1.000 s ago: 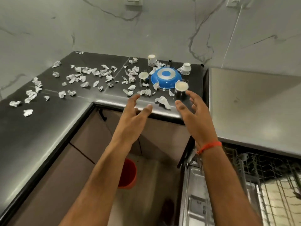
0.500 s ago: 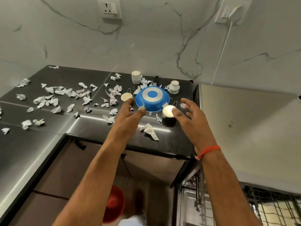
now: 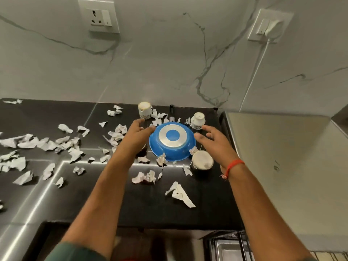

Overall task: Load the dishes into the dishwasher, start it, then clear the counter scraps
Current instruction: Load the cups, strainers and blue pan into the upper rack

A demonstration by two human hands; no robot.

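Observation:
A blue bowl [image 3: 172,143] lies upside down on the black counter [image 3: 143,202]. My left hand [image 3: 138,135] reaches its left rim with fingers spread, touching or nearly touching it. My right hand [image 3: 212,138] hovers open just right of the bowl, apart from it. An upturned dark cup [image 3: 202,161] stands under my right wrist. A white patterned cup [image 3: 144,110] sits behind my left hand, and a small white cup [image 3: 197,120] stands upside down at the back right. A dark glass [image 3: 142,150] is mostly hidden under my left hand. Torn paper scraps [image 3: 179,194] litter the counter.
More paper scraps [image 3: 47,145] spread across the left counter. A steel surface [image 3: 282,157] adjoins on the right. The dishwasher's open rack [image 3: 231,247] shows at the bottom right. Wall sockets [image 3: 98,15] sit on the marble wall above.
Both hands have moved forward over the counter and now flank the blue bowl. The view has come closer to the counter.

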